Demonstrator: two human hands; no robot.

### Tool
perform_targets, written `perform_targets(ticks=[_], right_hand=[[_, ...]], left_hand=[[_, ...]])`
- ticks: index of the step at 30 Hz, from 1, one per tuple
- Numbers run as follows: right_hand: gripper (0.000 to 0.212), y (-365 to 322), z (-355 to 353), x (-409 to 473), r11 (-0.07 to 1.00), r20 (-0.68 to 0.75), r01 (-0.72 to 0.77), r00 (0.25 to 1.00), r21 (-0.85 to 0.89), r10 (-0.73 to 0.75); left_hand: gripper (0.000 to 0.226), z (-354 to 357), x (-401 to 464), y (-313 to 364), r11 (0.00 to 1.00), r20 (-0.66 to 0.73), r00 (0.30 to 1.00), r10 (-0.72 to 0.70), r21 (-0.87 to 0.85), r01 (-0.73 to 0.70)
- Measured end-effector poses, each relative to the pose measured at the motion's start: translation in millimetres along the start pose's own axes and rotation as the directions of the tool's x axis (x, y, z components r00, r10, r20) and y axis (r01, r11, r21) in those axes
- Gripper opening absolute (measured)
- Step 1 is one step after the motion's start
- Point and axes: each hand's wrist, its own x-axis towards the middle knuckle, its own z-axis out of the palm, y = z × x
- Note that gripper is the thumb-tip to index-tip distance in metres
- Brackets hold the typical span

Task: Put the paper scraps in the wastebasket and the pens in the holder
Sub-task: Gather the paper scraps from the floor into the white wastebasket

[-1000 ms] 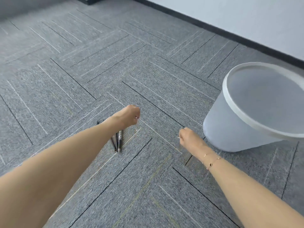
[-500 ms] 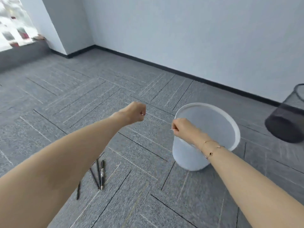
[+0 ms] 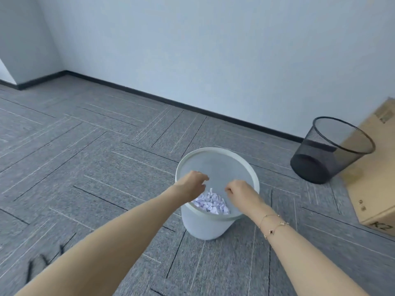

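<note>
A white wastebasket (image 3: pixel 205 225) stands on the grey carpet with a heap of pale paper scraps (image 3: pixel 211 202) in its bottom. Both my hands hover over its opening. My left hand (image 3: pixel 192 183) is above the left rim, its fingers loosened and pointing down, and one scrap sits just below them. My right hand (image 3: pixel 238 190) is beside it with the fingers curled tight, so whatever it grips is hidden. Dark pens (image 3: pixel 32 268) lie blurred on the carpet at the lower left, partly behind my left forearm.
A black wire-mesh basket (image 3: pixel 314 165) stands at the right near the wall. A large cardboard box (image 3: pixel 372 189) sits right of it. A white wall with a black skirting board runs behind. Open carpet stretches to the left.
The view has swung up and right from the pens to the wastebasket. Both hands moved from fists in the air to over the basket's opening, and the left fingers have loosened.
</note>
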Motion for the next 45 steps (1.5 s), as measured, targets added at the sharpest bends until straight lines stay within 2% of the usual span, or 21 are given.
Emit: perform_targets(ticks=[4, 7, 11, 14, 19, 22, 26, 29, 36, 39, 42, 45], right_hand=[[0.019, -3, -5, -3, 0.998, -0.043, -0.019, 0.999, -0.058, 0.016], [0.013, -8, -6, 0, 0.996, -0.072, -0.001, 0.997, -0.093, -0.006], [0.02, -18, -6, 8, 0.993, -0.023, 0.114, 0.993, -0.033, -0.115], [0.022, -40, -6, 13, 0.981, -0.061, 0.194, 0.979, 0.012, -0.193], [0.022, -99, 1, 22, 0.93, -0.168, 0.364, 0.921, 0.049, -0.351], [0.018, -132, 18, 28, 0.897, -0.173, 0.44, 0.888, 0.05, -0.426], [0.018, -166, 58, 39, 0.889, -0.052, 0.454, 0.891, 0.059, -0.452], [0.018, -184, 97, 43, 0.888, 0.038, 0.453, 0.889, 0.077, -0.456], [0.017, -191, 194, 43, 0.897, 0.253, 0.432, 0.861, 0.092, -0.441], [0.017, -185, 226, 42, 0.902, 0.301, 0.428, 0.853, 0.065, -0.426], [0.018, -176, 246, 37, 0.899, 0.325, 0.431, 0.842, 0.076, -0.43], [0.018, -163, 254, 31, 0.909, 0.35, 0.412, 0.844, 0.064, -0.407]], left_hand=[[0.031, -3, -3, -5, 0.997, -0.012, 1.0, 0.025, 0.077, -0.024], [0.021, -13, -6, -8, 0.985, -0.106, 0.991, 0.077, 0.162, -0.059], [0.018, -30, -16, -25, 0.986, -0.267, 0.957, 0.11, 0.154, -0.07], [0.019, -48, -34, -50, 0.989, -0.347, 0.936, 0.065, 0.147, -0.015], [0.018, -68, -83, -117, 0.99, -0.383, 0.92, -0.079, 0.08, 0.119], [0.017, -63, -117, -158, 0.972, -0.339, 0.92, -0.197, 0.055, 0.228], [0.018, -37, -160, -209, 0.917, -0.195, 0.903, -0.384, 0.034, 0.397], [0.019, -5, -185, -240, 0.884, -0.114, 0.879, -0.464, 0.001, 0.467], [0.023, 82, -209, -289, 0.849, 0.011, 0.85, -0.527, -0.045, 0.527], [0.029, 109, -209, -304, 0.835, 0.043, 0.838, -0.544, -0.064, 0.546], [0.028, 128, -208, -313, 0.82, 0.036, 0.824, -0.565, -0.09, 0.566], [0.019, 138, -207, -318, 0.819, -0.008, 0.826, -0.564, -0.131, 0.558]])
